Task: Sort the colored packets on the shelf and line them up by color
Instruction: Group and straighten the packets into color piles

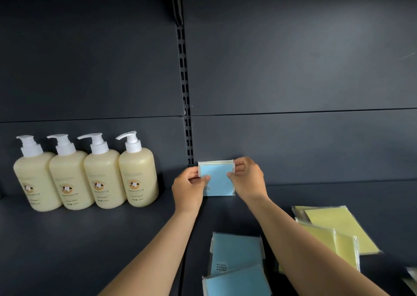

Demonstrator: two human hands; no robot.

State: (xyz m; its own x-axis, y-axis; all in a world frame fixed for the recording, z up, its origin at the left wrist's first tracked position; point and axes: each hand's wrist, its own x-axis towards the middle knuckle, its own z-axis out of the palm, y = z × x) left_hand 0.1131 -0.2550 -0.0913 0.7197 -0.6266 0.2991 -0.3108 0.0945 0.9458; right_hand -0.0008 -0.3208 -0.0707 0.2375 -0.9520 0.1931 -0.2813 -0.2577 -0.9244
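While both hands grip the upright stack, best to square it before letting go. Left hand [190, 184] and right hand [247, 179] pinching opposite short edges of a blue-fronted packet stack [216, 180], thumbs on the front face, fingers curled round the sides; pale edges of further packets visible behind the blue one, colour of those uncertain. Stack standing on the shelf [90, 239] against the back panel, just right of the slotted upright [188, 124]. To do well: press inward evenly, tap bottom edges flat on the shelf, lean slightly back so the slippery film does not fan forward. Loose blue packets [237, 254] lying flat nearer than the stack; yellow packets [336, 228] to its right and nearer, still unsorted. Four pump bottles [85, 173] left of the upright, well apart.
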